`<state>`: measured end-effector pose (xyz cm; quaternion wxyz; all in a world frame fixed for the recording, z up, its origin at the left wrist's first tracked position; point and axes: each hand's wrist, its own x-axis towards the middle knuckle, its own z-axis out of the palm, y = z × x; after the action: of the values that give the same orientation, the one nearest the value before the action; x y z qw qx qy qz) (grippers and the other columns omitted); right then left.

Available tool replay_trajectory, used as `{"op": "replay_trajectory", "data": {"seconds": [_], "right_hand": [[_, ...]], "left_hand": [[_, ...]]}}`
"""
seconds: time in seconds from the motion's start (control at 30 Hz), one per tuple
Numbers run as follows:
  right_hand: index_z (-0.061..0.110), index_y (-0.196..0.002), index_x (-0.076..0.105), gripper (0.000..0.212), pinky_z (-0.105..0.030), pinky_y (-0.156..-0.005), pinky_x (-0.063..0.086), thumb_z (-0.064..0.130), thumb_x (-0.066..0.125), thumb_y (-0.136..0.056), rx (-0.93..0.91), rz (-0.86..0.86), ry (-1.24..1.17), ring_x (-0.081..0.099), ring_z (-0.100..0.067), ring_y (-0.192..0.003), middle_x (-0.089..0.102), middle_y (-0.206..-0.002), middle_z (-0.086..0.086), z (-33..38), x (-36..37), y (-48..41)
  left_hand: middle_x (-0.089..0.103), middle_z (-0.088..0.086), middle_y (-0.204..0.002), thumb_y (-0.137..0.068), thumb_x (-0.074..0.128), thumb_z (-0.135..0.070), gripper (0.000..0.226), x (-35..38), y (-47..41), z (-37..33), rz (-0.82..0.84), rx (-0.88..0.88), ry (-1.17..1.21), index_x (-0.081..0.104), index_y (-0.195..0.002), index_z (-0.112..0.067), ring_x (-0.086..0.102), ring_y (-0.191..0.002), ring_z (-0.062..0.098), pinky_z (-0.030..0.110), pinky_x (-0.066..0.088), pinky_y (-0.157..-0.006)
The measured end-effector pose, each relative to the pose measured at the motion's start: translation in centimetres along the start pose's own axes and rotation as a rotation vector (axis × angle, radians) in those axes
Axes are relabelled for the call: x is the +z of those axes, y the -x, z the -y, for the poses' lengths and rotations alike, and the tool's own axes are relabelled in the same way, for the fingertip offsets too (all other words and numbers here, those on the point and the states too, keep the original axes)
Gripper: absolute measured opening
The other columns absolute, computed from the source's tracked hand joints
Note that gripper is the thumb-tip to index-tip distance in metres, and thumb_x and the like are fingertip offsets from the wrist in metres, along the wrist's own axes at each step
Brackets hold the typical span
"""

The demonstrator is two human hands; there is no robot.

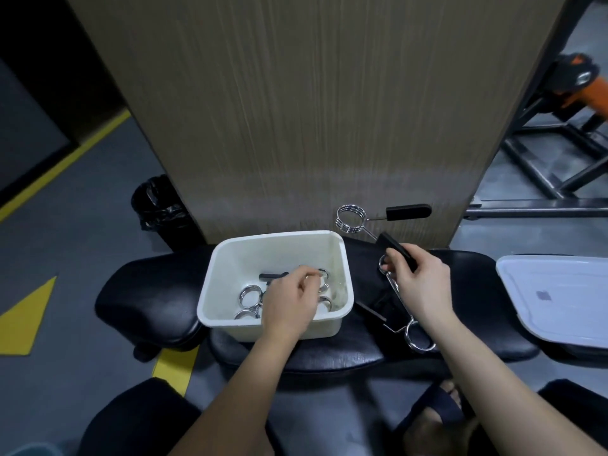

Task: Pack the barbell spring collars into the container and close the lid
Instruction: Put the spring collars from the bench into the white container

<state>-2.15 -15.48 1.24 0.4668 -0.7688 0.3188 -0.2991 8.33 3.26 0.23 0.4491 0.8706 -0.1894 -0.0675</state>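
Observation:
A white plastic container (210,281) sits on a black padded bench (148,291) and holds several chrome spring collars (250,296). My left hand (289,301) reaches into it, fingers pinched on a collar (324,274) near the far right wall. To the container's right, my right hand (418,281) grips one black handle of a raised collar, whose coil (351,218) stands above the bench's far edge. Another collar (419,337) lies on the bench under my right wrist. The white lid (552,297) rests flat at the bench's right end.
A wood-grain pillar (312,110) rises directly behind the bench. A bin lined with a black bag (158,205) stands at its left foot. A dark metal equipment frame (559,159) is at the back right. My knees and a sandalled foot (441,409) are below.

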Motion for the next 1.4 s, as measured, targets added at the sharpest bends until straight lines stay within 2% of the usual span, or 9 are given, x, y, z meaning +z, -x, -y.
{"op": "replay_trajectory", "data": {"seconds": [0.07,0.2,0.3,0.4,0.57,0.8,1.0,1.27,1.4], "right_hand": [[0.024,-0.091,0.073,0.012,-0.039,-0.08,0.058,0.026,0.063,-0.097,-0.061,0.003,0.012,0.072,-0.002,-0.074,0.074,-0.069,0.009,0.9,0.1,0.7],[0.025,-0.094,0.072,0.009,-0.036,-0.078,0.056,0.025,0.064,-0.096,-0.248,0.139,0.134,0.071,-0.006,-0.078,0.074,-0.076,0.009,3.0,1.4,1.6],[0.028,-0.1,0.071,0.012,-0.038,-0.074,0.054,0.033,0.062,-0.096,-0.369,0.253,0.311,0.069,-0.015,-0.083,0.075,-0.088,0.01,3.7,2.7,2.0],[0.031,-0.103,0.07,0.017,-0.036,-0.068,0.053,0.042,0.06,-0.095,-0.45,0.39,0.526,0.068,-0.024,-0.09,0.075,-0.094,0.006,4.8,6.6,2.3],[0.028,-0.094,0.069,0.02,-0.035,-0.061,0.045,0.043,0.056,-0.096,-0.38,0.643,0.697,0.067,-0.029,-0.084,0.072,-0.082,0.0,5.7,12.9,1.2],[0.028,-0.108,0.072,0.033,-0.037,-0.079,0.055,0.051,0.053,-0.093,-0.456,0.694,0.951,0.069,-0.03,-0.1,0.075,-0.101,-0.005,5.0,17.7,1.6],[0.015,-0.054,0.052,0.049,-0.028,-0.063,0.037,0.049,0.065,-0.087,-0.142,0.897,0.914,0.06,-0.027,-0.076,0.056,-0.061,0.001,3.5,18.2,1.0],[0.02,-0.056,0.053,0.048,-0.029,-0.064,0.041,0.056,0.066,-0.084,-0.136,0.874,0.855,0.055,-0.026,-0.075,0.048,-0.06,0.006,2.9,18.0,1.4],[0.018,-0.068,0.058,0.038,-0.03,-0.065,0.041,0.05,0.063,-0.088,-0.163,0.843,0.817,0.063,-0.03,-0.085,0.062,-0.074,-0.003,2.4,17.9,2.0]], "left_hand": [[0.071,-0.005,-0.068,-0.083,0.046,-0.032,0.027,-2.0,-0.3,1.1,-0.148,-0.063,0.218,0.072,-0.09,-0.031,0.069,-0.067,0.02,0.044,0.058,-0.067],[0.066,0.001,-0.092,-0.086,0.051,-0.021,0.024,-8.7,-2.8,5.8,-0.509,-0.017,-0.232,0.065,-0.105,-0.021,0.058,-0.095,0.028,0.041,0.046,-0.075],[0.057,0.019,-0.128,-0.093,0.052,-0.028,0.045,-10.7,-4.7,8.6,-0.343,-0.199,-0.45,0.054,-0.134,-0.009,0.046,-0.121,0.039,0.05,0.042,-0.094],[0.047,0.02,-0.147,-0.102,0.035,-0.05,0.062,-10.9,-5.5,10.0,-0.098,-0.448,-0.26,0.032,-0.154,-0.017,0.042,-0.134,0.039,0.047,0.033,-0.106],[0.061,0.019,-0.128,-0.103,0.017,-0.055,0.05,-11.2,-5.4,10.4,-0.037,-0.367,-0.406,0.037,-0.145,-0.037,0.055,-0.117,0.043,0.046,0.041,-0.096],[0.066,0.017,-0.11,-0.104,0.015,-0.049,0.046,-10.9,-5.9,11.1,-0.071,-0.318,-0.447,0.049,-0.118,-0.022,0.06,-0.103,0.041,0.044,0.04,-0.08],[0.067,0.017,-0.105,-0.104,0.014,-0.049,0.044,-10.5,-5.9,11.4,-0.075,-0.291,-0.432,0.047,-0.108,-0.021,0.059,-0.101,0.041,0.045,0.04,-0.08],[0.066,0.019,-0.102,-0.105,0.016,-0.047,0.041,-10.7,-5.1,10.8,-0.092,-0.273,-0.429,0.046,-0.11,-0.019,0.059,-0.096,0.043,0.047,0.046,-0.084],[0.068,0.018,-0.111,-0.105,0.016,-0.044,0.044,-10.8,-4.3,10.5,-0.109,-0.262,-0.433,0.037,-0.141,-0.029,0.06,-0.102,0.042,0.046,0.046,-0.087]]}}
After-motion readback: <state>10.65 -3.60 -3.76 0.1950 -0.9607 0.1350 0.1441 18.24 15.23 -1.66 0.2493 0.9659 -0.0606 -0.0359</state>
